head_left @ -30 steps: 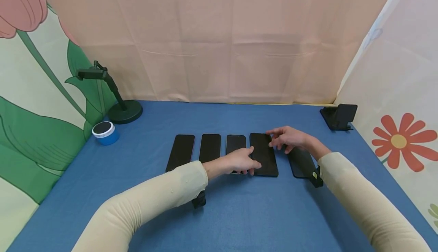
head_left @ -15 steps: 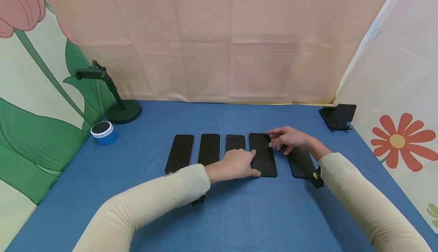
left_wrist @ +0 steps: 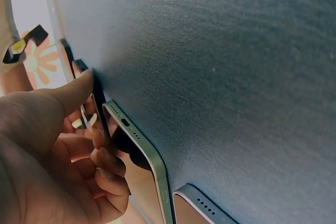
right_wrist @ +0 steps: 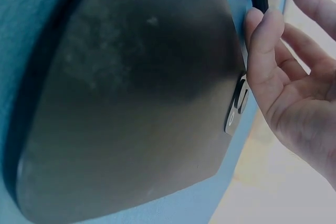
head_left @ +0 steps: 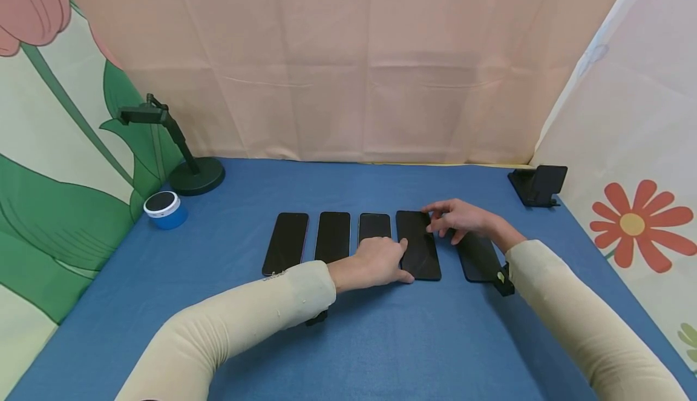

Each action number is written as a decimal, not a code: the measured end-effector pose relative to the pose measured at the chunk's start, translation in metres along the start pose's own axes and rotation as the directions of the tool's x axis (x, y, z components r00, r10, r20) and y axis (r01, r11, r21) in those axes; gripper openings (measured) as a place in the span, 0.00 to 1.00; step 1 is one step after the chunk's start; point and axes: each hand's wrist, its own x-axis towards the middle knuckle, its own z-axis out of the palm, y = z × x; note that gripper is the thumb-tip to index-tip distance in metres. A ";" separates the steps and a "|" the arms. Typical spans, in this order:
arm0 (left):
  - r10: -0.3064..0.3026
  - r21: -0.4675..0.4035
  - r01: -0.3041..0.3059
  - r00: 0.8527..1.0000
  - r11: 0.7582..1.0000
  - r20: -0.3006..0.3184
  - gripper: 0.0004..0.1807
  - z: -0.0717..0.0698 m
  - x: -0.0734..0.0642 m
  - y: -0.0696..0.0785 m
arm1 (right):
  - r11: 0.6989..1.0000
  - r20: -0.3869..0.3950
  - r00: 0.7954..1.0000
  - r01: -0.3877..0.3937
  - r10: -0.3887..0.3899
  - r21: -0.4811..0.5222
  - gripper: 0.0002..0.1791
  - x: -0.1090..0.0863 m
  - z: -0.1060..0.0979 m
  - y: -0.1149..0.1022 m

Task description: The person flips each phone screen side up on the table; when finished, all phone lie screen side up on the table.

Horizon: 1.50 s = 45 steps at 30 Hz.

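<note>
Several phones lie in a row on the blue tabletop. My left hand touches the large black phone, its thumb at the near edge and its index finger at the left side. My right hand touches that phone's upper right corner; its index finger extends along the top. Under the right wrist lies another dark phone, with a camera block at its far edge. Three phones lie to the left: one partly covered by my left hand, then a middle phone and the leftmost phone.
A dark stand with a bent arm and a blue-and-white tub stand at the back left. A black folding stand is at the back right. Printed cloth hangs at both sides, with a beige curtain behind.
My left hand has lowered slightly and brought its thumb and index finger against the large black phone. The right hand stays in place at that phone's upper right corner.
</note>
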 end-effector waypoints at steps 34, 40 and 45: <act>0.013 0.029 -0.013 1.000 0.999 0.016 0.44 -0.003 0.000 0.000 | 1.000 -0.017 1.000 -0.021 0.020 -0.013 0.34 0.000 0.000 -0.001; 0.008 0.032 -0.008 1.000 0.999 0.018 0.45 -0.003 0.001 0.000 | 1.000 -0.002 1.000 -0.013 0.013 -0.007 0.35 -0.001 -0.001 -0.002; 0.005 0.037 -0.006 1.000 0.999 0.021 0.44 -0.003 0.001 0.000 | 1.000 0.005 1.000 -0.015 0.015 -0.004 0.35 -0.002 -0.002 -0.003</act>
